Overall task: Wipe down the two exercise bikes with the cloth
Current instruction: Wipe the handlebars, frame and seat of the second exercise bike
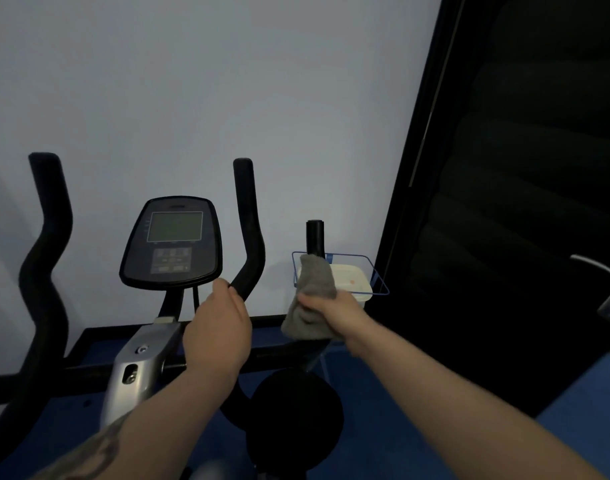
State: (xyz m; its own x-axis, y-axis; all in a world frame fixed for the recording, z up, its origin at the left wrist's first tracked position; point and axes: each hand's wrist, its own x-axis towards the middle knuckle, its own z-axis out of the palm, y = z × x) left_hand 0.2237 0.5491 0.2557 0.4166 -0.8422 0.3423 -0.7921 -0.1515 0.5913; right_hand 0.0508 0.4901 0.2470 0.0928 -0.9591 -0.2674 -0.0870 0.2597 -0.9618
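Cloth (310, 299) gripped by right hand (334, 311) beside wire basket (376, 271); left hand (220, 327) grips handlebar (249, 237).

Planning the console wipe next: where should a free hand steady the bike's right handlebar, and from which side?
Grip the right handlebar at its lower bend beside the console, coming from below and the near side, as the left hand does. There the bar curves toward the person; the right hand holds the cloth.

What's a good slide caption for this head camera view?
Left hand grips the bike's right handlebar; right hand holds the grey cloth.
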